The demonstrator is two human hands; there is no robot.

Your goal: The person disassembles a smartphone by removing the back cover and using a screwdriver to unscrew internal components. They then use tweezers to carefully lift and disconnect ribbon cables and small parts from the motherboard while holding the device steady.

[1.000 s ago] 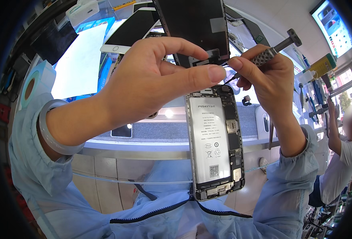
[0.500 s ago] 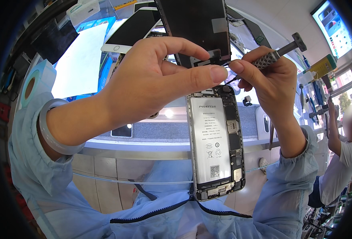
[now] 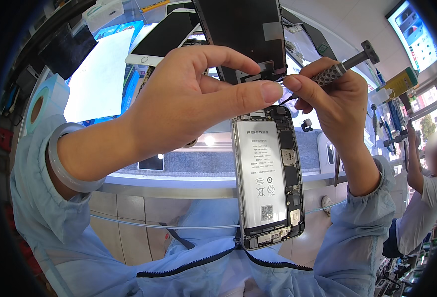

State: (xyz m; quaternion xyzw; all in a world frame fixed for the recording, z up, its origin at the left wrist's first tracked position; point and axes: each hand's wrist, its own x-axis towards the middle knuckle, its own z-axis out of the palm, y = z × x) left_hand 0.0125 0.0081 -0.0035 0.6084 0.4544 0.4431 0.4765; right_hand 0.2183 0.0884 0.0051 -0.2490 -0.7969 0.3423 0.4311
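An opened phone shows its white battery, with the circuit parts along the right side. Beyond its top end the dark detached screen extends away, a small flex cable at its lower end. My left hand reaches across from the left. Its thumb and index finger close around the screen's lower end; the other fingers are mostly hidden. In my right hand is a screwdriver with a knurled metal handle, gripped between thumb and fingers. Its thin shaft points down left at the phone's top edge, and the left thumb lies close by.
A white-framed phone lies at the back left, near a bright white sheet and a tape roll. A small black part sits right of the phone. A person is at the far right, below a wall screen.
My right hand and the screwdriver have shifted very slightly left. My left hand, the opened phone and its screen look unchanged.
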